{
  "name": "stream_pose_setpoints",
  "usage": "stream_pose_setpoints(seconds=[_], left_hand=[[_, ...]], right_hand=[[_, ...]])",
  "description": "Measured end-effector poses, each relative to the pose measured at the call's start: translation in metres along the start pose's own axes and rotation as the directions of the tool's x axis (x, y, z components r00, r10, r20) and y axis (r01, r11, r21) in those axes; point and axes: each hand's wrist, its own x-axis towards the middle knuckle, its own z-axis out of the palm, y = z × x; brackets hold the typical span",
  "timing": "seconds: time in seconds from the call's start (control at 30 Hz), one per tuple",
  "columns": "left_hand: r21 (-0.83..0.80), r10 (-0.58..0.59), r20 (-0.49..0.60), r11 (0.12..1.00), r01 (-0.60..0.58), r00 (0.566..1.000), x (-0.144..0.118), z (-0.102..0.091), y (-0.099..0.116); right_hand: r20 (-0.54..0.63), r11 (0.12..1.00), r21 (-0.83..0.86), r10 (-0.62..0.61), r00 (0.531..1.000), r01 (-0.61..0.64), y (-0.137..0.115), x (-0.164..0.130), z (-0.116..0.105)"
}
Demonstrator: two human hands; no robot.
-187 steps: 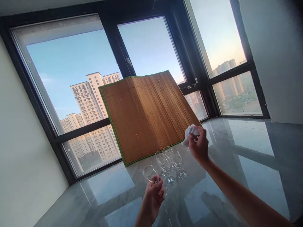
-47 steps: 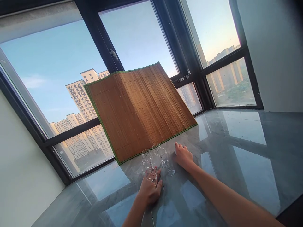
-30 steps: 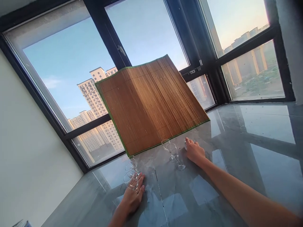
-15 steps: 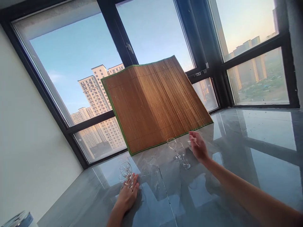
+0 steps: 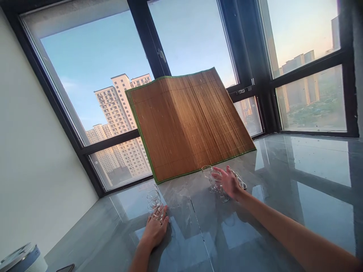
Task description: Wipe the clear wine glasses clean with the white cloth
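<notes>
Two small clear wine glasses [image 5: 153, 201] stand on the glossy grey counter [image 5: 283, 196] at the left. My left hand [image 5: 154, 231] lies flat at their feet, fingers on either side of the stems. Two more wine glasses [image 5: 210, 176] stand near the middle, in front of a brown bamboo mat [image 5: 187, 121] with a green edge that leans against the window. My right hand [image 5: 230, 183] hovers just right of these glasses with fingers spread and nothing in it. A crumpled white cloth [image 5: 241, 184] lies on the counter just behind that hand.
Large black-framed windows [image 5: 153, 53] run along the back and right of the counter. A white wall closes the left side. A lidded round container [image 5: 19, 258] and a dark flat object [image 5: 65, 268] sit at the bottom left corner.
My left hand slid two glasses to the left, away from the other two. My right hand laid the white cloth on the counter, lifted off it and moved toward the remaining glasses.
</notes>
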Motion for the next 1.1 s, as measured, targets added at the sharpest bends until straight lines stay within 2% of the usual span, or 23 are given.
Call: stream_pose_setpoints(seconds=[0.1,0.37,0.63,0.87,1.1], left_hand=[[0.007,-0.009,-0.001,1.000,0.009,1.000,-0.001,-0.002,0.004],[0.044,0.006,0.015,0.999,-0.007,1.000,-0.002,-0.005,0.004],[0.003,-0.018,0.020,1.000,0.018,1.000,-0.003,-0.006,0.007],[-0.032,-0.045,0.061,0.998,0.047,0.997,-0.007,-0.012,0.011],[-0.026,-0.033,0.062,0.999,0.035,0.998,-0.011,-0.017,0.016]], right_hand=[[0.014,0.995,0.051,0.089,0.996,-0.090,0.004,0.003,0.003],[0.092,0.990,0.025,0.136,0.986,-0.139,0.012,0.006,0.010],[0.072,0.988,-0.039,0.151,0.986,-0.148,0.017,0.003,0.014],[-0.057,0.993,-0.026,0.115,0.992,-0.117,0.042,0.002,0.058],[-0.094,0.994,-0.011,0.107,0.990,-0.109,0.077,0.010,0.096]])
